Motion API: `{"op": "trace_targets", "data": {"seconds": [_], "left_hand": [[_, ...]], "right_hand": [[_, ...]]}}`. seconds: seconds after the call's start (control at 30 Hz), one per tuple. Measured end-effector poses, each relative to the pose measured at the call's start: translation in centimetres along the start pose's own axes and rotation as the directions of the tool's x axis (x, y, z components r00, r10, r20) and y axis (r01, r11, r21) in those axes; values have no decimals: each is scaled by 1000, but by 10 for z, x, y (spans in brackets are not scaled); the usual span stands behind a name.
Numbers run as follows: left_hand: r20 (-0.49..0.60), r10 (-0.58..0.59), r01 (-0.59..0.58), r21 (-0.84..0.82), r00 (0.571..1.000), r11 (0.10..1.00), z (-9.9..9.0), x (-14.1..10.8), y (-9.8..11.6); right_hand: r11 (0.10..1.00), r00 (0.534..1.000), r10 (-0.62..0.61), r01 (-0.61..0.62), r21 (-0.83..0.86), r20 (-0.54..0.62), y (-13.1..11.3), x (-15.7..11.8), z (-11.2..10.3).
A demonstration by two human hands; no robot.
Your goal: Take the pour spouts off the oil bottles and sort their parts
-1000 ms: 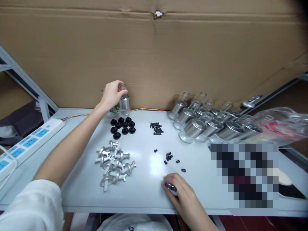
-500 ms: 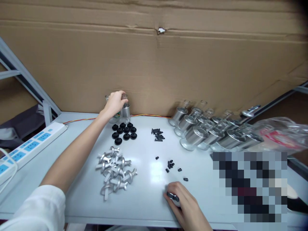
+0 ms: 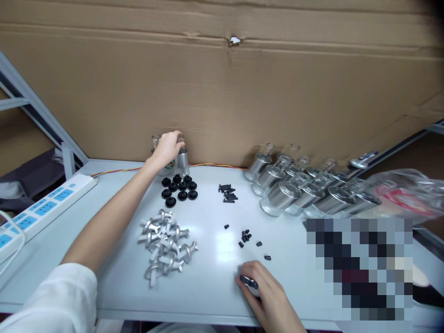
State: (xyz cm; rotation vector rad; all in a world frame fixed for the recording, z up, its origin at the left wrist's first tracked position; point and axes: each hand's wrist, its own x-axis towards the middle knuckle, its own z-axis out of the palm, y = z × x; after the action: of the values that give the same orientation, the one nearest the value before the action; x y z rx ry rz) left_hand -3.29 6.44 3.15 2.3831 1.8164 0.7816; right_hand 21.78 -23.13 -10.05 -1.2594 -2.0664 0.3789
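At the back left, my left hand (image 3: 168, 149) has its fingers round the neck of a glass bottle with a metal band (image 3: 181, 161), which stands upright against the cardboard. Another glass bottle (image 3: 156, 140) is partly hidden behind that hand. Near the front edge, my right hand (image 3: 265, 293) is closed around a small metal and black object (image 3: 250, 283), mostly covered by the fingers. Black round caps (image 3: 182, 186) sit just in front of the bottles. Silvery metal parts (image 3: 168, 245) lie heaped nearer me. Small black pieces (image 3: 246, 236) are scattered beyond my right hand.
Several glass and metal bottles (image 3: 284, 192) stand at the right, beside a clear plastic bag (image 3: 409, 194). Short black rods (image 3: 228, 193) lie mid-table. A white power strip (image 3: 46, 210) runs along the left. Cardboard (image 3: 215, 92) rises behind, and a pixelated patch covers the right front.
The view has shifted very slightly. Both hands keep their places and their holds.
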Motion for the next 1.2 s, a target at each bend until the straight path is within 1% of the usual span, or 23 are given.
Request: {"op": "trace_targets", "data": {"seconds": [0.23,0.37,0.5,0.57,0.63,0.67,0.7,0.73,0.77,0.8,0.9,0.97,1.03,1.2], "left_hand": [[-20,17,-17,-1,1000,1000,5,1,-5],[-7,39,-39,2,999,999,5,2,-6],[-7,62,-62,5,998,998,7,-11,-2],[-63,89,-90,0,994,996,9,-25,-1],[-178,160,-164,-8,971,986,13,-42,-1],[-197,180,-185,-8,964,983,15,-51,-2],[-146,203,-206,-3,968,979,19,-60,-5],[-30,238,-238,2,971,971,23,-68,-7],[68,278,-278,-7,958,961,28,-76,-10],[131,302,-302,-16,944,953,33,-82,-14],[266,356,-354,-57,896,933,47,-93,-22],[322,368,-362,-81,872,929,53,-94,-25],[359,366,-356,-97,859,930,54,-93,-26],[412,363,-334,-142,836,932,47,-88,-27]], "right_hand": [[1000,1000,1,-1,-3,6,-1,2,0],[1000,1000,1,-1,-7,5,1,0,1],[1000,1000,6,-6,-11,6,1,0,1],[1000,1000,1,-2,-16,-10,1,1,0],[1000,1000,-12,11,-22,-27,1,2,0],[1000,999,-18,18,-25,-31,0,3,0],[999,999,-26,25,-28,-33,0,4,0],[999,999,-30,29,-30,-35,0,5,-1],[999,999,-33,31,-30,-37,0,5,-1],[999,999,-32,31,-30,-43,0,6,0],[1000,997,-25,24,-20,-66,1,6,0],[1000,998,-25,24,-13,-57,2,5,1],[1000,999,-19,18,-10,-39,3,4,2],[1000,999,13,-13,1,-36,4,2,3]]}}
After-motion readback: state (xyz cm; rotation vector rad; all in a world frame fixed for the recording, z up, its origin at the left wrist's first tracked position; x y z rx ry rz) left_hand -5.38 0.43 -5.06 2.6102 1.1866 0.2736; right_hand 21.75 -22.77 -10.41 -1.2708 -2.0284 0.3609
